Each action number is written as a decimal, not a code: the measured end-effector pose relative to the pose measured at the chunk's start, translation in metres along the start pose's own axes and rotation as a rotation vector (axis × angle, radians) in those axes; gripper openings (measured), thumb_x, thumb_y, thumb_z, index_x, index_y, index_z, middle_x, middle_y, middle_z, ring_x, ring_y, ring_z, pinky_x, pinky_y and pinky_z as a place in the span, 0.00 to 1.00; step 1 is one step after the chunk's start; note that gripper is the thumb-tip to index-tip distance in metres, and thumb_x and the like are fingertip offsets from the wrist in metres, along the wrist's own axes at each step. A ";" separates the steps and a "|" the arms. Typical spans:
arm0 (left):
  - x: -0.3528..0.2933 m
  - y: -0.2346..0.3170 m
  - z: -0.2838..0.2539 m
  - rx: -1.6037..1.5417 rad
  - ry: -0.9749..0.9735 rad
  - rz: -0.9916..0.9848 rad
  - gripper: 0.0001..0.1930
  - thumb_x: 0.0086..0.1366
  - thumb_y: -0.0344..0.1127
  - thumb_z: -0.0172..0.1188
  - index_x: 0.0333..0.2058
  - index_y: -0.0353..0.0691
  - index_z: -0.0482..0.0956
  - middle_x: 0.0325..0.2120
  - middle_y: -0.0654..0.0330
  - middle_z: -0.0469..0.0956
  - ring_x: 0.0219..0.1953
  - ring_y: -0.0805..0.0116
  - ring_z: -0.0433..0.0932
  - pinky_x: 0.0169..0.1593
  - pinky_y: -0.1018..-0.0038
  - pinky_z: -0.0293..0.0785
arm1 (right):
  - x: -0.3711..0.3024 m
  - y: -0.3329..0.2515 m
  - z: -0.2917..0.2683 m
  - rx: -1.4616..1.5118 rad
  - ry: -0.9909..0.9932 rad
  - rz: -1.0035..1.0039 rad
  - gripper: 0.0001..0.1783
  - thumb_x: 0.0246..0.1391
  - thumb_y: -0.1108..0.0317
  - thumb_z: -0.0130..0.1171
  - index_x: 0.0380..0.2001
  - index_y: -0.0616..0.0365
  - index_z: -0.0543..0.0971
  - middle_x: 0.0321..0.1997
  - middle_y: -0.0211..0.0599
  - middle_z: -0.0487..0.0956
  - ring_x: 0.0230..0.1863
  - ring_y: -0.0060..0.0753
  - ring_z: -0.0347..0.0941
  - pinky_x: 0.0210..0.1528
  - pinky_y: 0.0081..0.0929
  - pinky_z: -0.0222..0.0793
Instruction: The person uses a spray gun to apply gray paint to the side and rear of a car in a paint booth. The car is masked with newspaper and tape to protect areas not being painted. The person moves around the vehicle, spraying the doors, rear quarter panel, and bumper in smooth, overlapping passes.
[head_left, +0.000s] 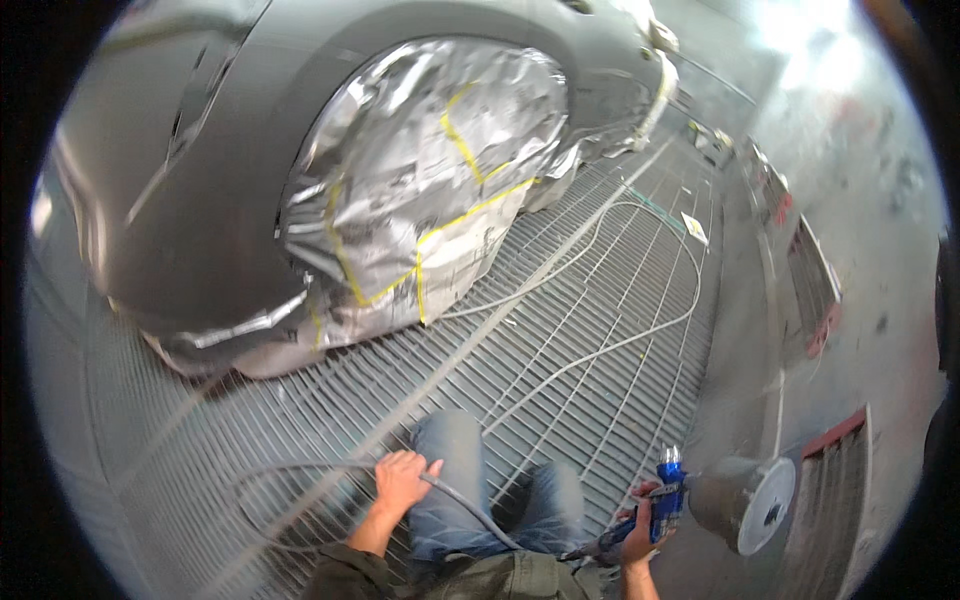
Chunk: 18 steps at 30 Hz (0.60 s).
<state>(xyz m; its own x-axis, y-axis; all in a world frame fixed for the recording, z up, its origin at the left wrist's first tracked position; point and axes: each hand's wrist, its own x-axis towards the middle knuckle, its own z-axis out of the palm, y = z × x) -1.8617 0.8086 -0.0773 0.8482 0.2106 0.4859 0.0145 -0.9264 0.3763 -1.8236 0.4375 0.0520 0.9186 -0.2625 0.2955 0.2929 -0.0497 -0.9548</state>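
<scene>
My left hand point(402, 480) is closed around a grey air hose point(465, 508), which passes across my lap and loops out over the floor on the left. On the right, my right hand point(640, 535) grips a blue spray gun point(667, 495) by its handle. A translucent paint cup point(728, 497) with a pale round lid sticks out sideways from the gun toward the right. Ahead to the left stands a grey car body point(200, 210). Its wheel area is covered with crumpled masking film point(400, 170) and strips of yellow tape.
Slatted metal grating point(590, 310) forms the floor. More of the pale hose point(690, 290) lies in a wide loop ahead of my legs. A grey wall point(870, 200) with red-edged vents point(820, 275) runs along the right. A small pale card point(695, 229) lies near it.
</scene>
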 end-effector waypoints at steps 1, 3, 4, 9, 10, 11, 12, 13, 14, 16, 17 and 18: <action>0.001 -0.002 0.000 -0.050 0.039 0.006 0.20 0.55 0.47 0.69 0.14 0.42 0.72 0.15 0.60 0.71 0.23 0.58 0.74 0.29 0.62 0.69 | -0.003 0.003 0.001 -0.012 0.033 0.018 0.15 0.60 0.71 0.55 0.50 0.60 0.74 0.46 0.37 0.77 0.43 0.29 0.75 0.24 0.26 0.78; 0.002 -0.002 -0.002 -0.123 0.077 0.000 0.20 0.53 0.45 0.70 0.14 0.42 0.72 0.15 0.61 0.70 0.22 0.59 0.74 0.29 0.64 0.69 | 0.000 0.005 -0.001 -0.053 0.038 0.029 0.18 0.59 0.71 0.55 0.52 0.60 0.72 0.47 0.37 0.77 0.45 0.30 0.74 0.23 0.28 0.78; 0.002 -0.002 -0.001 -0.150 0.082 -0.015 0.20 0.53 0.45 0.71 0.14 0.41 0.71 0.15 0.61 0.70 0.22 0.59 0.73 0.28 0.64 0.68 | -0.001 0.006 -0.002 -0.076 0.021 0.031 0.19 0.59 0.71 0.56 0.53 0.61 0.71 0.47 0.38 0.76 0.45 0.30 0.74 0.23 0.28 0.78; 0.002 -0.009 0.010 -0.265 0.130 -0.046 0.21 0.51 0.45 0.71 0.13 0.41 0.69 0.14 0.61 0.68 0.20 0.60 0.71 0.26 0.65 0.66 | 0.002 -0.012 0.034 -0.196 0.048 -0.012 0.17 0.57 0.72 0.52 0.50 0.62 0.74 0.45 0.40 0.77 0.44 0.29 0.74 0.21 0.23 0.77; 0.006 -0.005 0.014 -0.305 0.132 -0.031 0.21 0.51 0.44 0.72 0.13 0.41 0.69 0.14 0.61 0.68 0.20 0.60 0.71 0.25 0.65 0.66 | -0.001 -0.015 0.031 -0.228 0.058 -0.027 0.17 0.57 0.73 0.53 0.50 0.63 0.74 0.45 0.40 0.77 0.43 0.29 0.74 0.21 0.24 0.78; 0.009 -0.011 0.015 -0.333 0.152 -0.019 0.21 0.50 0.43 0.72 0.13 0.41 0.68 0.14 0.61 0.67 0.19 0.60 0.70 0.25 0.65 0.65 | 0.004 -0.011 0.031 -0.236 0.038 -0.033 0.17 0.57 0.73 0.54 0.50 0.63 0.73 0.44 0.40 0.77 0.42 0.30 0.74 0.21 0.25 0.79; 0.009 -0.014 0.017 -0.337 0.150 -0.031 0.21 0.49 0.43 0.72 0.13 0.42 0.68 0.14 0.61 0.67 0.19 0.60 0.70 0.25 0.65 0.65 | 0.011 -0.008 0.032 -0.246 0.019 -0.038 0.18 0.57 0.73 0.56 0.51 0.64 0.73 0.44 0.40 0.77 0.41 0.31 0.75 0.21 0.26 0.80; 0.010 -0.018 0.017 -0.337 0.154 -0.035 0.22 0.49 0.43 0.73 0.13 0.42 0.68 0.14 0.61 0.67 0.19 0.60 0.70 0.25 0.66 0.64 | 0.018 -0.009 0.041 -0.248 -0.018 -0.067 0.17 0.56 0.74 0.56 0.50 0.65 0.74 0.43 0.41 0.77 0.39 0.31 0.75 0.19 0.25 0.79; 0.009 -0.021 0.020 -0.339 0.156 -0.039 0.22 0.48 0.43 0.73 0.12 0.42 0.68 0.14 0.61 0.66 0.18 0.60 0.69 0.25 0.66 0.64 | 0.024 -0.010 0.050 -0.232 -0.007 -0.059 0.17 0.56 0.73 0.56 0.49 0.65 0.74 0.42 0.41 0.77 0.39 0.31 0.75 0.19 0.25 0.78; 0.009 -0.028 0.029 -0.382 0.147 -0.070 0.22 0.48 0.43 0.73 0.12 0.42 0.67 0.13 0.61 0.66 0.18 0.60 0.69 0.24 0.66 0.64 | 0.037 -0.015 0.065 -0.205 0.027 -0.045 0.17 0.56 0.73 0.57 0.49 0.65 0.74 0.41 0.41 0.77 0.38 0.31 0.75 0.18 0.24 0.78; 0.010 -0.032 0.033 -0.405 0.147 -0.089 0.22 0.48 0.42 0.74 0.12 0.43 0.68 0.13 0.61 0.66 0.18 0.60 0.69 0.24 0.66 0.64 | 0.048 -0.017 0.070 -0.227 0.016 -0.054 0.17 0.55 0.71 0.59 0.47 0.65 0.75 0.42 0.42 0.78 0.38 0.30 0.76 0.18 0.24 0.78; 0.011 -0.035 0.037 -0.428 0.146 -0.107 0.22 0.48 0.42 0.74 0.12 0.43 0.68 0.13 0.61 0.66 0.18 0.60 0.69 0.24 0.66 0.64 | 0.055 -0.020 0.076 -0.237 0.023 -0.069 0.17 0.55 0.70 0.59 0.47 0.64 0.75 0.42 0.41 0.78 0.38 0.30 0.76 0.18 0.24 0.77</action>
<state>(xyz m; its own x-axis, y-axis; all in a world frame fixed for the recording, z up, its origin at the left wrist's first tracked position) -1.8332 0.8324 -0.1142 0.7697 0.3688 0.5211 -0.1476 -0.6914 0.7073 -1.7590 0.4969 0.0893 0.8915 -0.2727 0.3618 0.2814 -0.2925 -0.9139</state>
